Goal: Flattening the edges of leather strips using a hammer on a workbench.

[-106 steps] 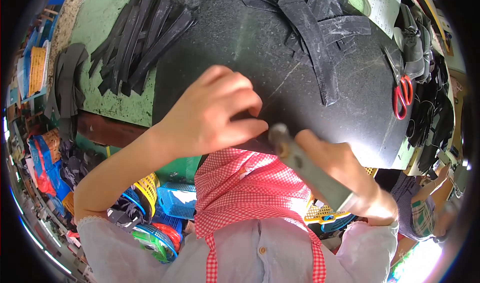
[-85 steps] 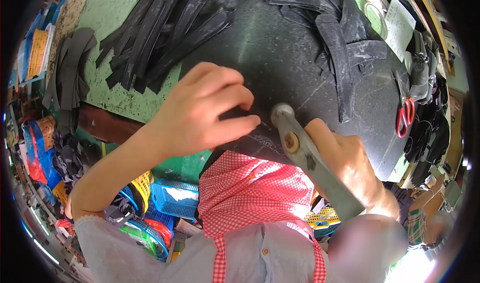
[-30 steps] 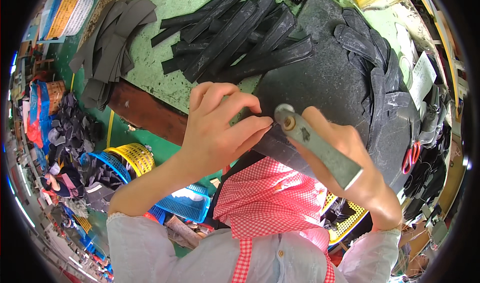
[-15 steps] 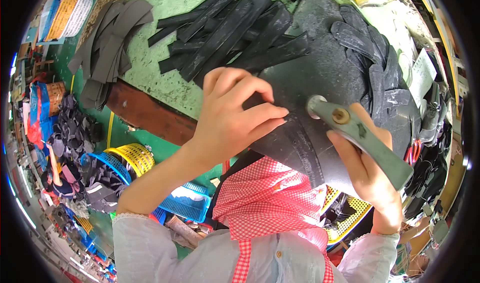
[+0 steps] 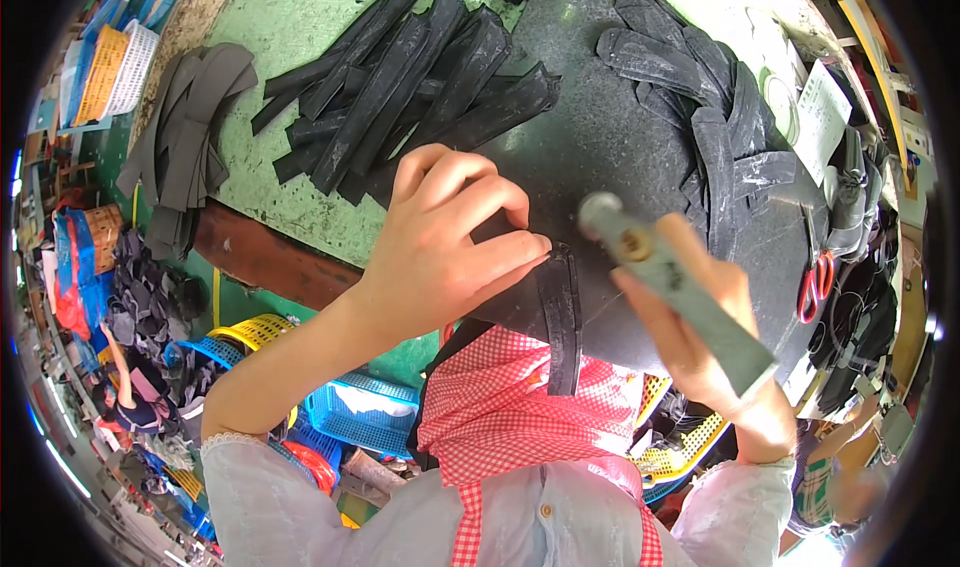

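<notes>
My left hand is closed in a pinch at the upper end of a black leather-like strip. This strip lies on a dark smooth slab, and its lower end overhangs the near edge above the red-checked apron. My right hand grips a hammer with a small round face and a broad flat tail. Slightly blurred, the hammer is held to the right of the strip, apart from it. Its handle is hidden by the hand. Many similar black strips are heaped beyond my left hand.
Another pile of black strips covers the slab's right side, near red-handled scissors. Grey strips hang over the green table's left edge. Blue and yellow baskets stand below. A person is at the lower right.
The strip has swung to a more upright line, its lower end shifting left. My right hand and the hammer have moved a little left and down. My view has shifted, too.
</notes>
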### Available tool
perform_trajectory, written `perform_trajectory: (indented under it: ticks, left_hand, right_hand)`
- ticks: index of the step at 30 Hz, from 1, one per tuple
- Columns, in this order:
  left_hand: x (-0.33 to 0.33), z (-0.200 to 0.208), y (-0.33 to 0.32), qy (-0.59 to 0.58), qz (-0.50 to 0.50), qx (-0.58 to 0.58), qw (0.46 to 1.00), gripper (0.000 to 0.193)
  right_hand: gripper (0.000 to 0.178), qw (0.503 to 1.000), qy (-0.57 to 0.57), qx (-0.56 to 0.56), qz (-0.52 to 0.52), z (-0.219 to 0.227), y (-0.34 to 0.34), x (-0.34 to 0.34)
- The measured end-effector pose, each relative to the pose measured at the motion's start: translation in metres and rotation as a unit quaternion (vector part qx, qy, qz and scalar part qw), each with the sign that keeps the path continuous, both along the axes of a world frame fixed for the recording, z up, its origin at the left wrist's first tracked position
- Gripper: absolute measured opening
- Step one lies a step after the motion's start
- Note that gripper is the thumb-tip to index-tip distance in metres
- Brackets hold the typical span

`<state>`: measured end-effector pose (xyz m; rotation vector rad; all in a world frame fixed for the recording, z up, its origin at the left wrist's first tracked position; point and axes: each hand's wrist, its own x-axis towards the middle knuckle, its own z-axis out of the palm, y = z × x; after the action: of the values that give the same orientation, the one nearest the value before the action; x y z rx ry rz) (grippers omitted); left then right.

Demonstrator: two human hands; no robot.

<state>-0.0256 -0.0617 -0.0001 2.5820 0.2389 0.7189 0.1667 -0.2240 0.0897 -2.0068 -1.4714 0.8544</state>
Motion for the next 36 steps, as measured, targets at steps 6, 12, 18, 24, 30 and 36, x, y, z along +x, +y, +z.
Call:
perform_trajectory:
  ticks: [6, 12, 18, 24, 30, 36]
  left_hand:
    - [-0.005, 0.0, -0.01, 0.002, 0.004, 0.07, 0.998, 0.021]
    - [-0.005, 0.004, 0.0, 0.011, 0.038, -0.004, 0.999, 0.022]
    - [-0.014, -0.003, -0.009, -0.001, 0.026, 0.122, 0.992, 0.026]
    - [-0.033, 0.007, -0.07, 0.058, 0.013, -0.034, 0.998, 0.041]
    - [-0.02, 0.0, -0.075, 0.056, 0.015, -0.02, 0.998, 0.034]
    - [0.013, 0.008, -0.045, 0.026, -0.197, -0.089, 0.976, 0.018]
  right_hand:
    - [0.02, 0.998, 0.009, 0.019, 0.063, -0.006, 0.004, 0.003]
    - [0.018, 0.995, 0.072, -0.027, 0.064, -0.007, 0.008, 0.001]
    - [0.029, 0.986, -0.022, -0.051, 0.155, -0.006, 0.008, -0.003]
    - [0.022, 0.99, 0.025, -0.001, 0.137, -0.008, 0.021, 0.0]
    - [0.012, 0.996, 0.072, -0.001, 0.043, -0.006, 0.012, 0.002]
    - [0.015, 0.998, 0.004, 0.04, 0.047, 0.01, -0.051, 0.029]
